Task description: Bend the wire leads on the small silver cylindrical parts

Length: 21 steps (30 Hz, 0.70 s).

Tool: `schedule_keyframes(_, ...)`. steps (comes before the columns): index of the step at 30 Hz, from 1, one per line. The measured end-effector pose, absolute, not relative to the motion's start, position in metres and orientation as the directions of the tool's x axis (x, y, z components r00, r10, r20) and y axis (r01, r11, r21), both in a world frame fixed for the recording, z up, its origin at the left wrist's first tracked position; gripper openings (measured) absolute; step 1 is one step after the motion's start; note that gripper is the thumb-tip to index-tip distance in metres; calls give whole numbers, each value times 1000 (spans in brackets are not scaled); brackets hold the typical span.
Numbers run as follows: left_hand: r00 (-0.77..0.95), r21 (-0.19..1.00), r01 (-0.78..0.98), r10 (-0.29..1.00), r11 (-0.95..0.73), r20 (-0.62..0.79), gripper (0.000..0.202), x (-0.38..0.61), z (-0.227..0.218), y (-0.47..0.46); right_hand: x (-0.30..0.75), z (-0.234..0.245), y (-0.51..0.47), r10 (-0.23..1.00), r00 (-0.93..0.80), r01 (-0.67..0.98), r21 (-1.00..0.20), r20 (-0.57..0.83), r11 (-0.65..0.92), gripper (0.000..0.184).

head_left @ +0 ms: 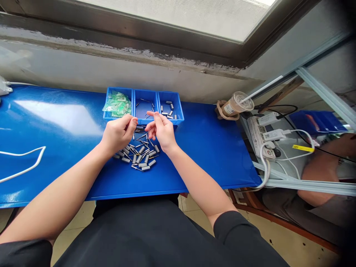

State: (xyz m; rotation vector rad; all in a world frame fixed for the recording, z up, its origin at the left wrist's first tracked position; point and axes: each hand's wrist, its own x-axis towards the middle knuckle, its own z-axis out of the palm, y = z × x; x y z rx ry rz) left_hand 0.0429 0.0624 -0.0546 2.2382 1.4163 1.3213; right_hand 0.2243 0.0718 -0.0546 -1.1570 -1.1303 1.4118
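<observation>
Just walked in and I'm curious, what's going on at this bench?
A person sits at a blue table with both bare hands raised, the left hand and right hand close together above a loose pile of small metal pins and cylinders. Whether either hand holds a piece is hard to tell. Just beyond stands a blue tray with three compartments: green packets on the left, thin pins in the middle, short metal pieces on the right.

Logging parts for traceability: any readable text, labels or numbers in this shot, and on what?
Nothing can be read with confidence.
Green plastic packets: print too small to read.
Label on the plastic cup: too small and blurred to read.
Yellow cable tag: too small to read.
Power strip: any markings too small to read.
</observation>
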Motion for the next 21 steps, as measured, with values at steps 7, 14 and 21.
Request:
schedule_keyframes(7,160,516,674,787,-528,596,38,42,-58,64,228,-61,64,978,-198,571,-804,59,164,25)
schedule_keyframes(14,164,509,681,787,-526,594,39,42,-60,65,225,-57,62,959,-275,823,-533,-69,198,39)
schedule_keyframes(21,174,506,677,785,-534,595,39,42,-62,66,223,-54,61,957,-268,854,-487,-111,183,35)
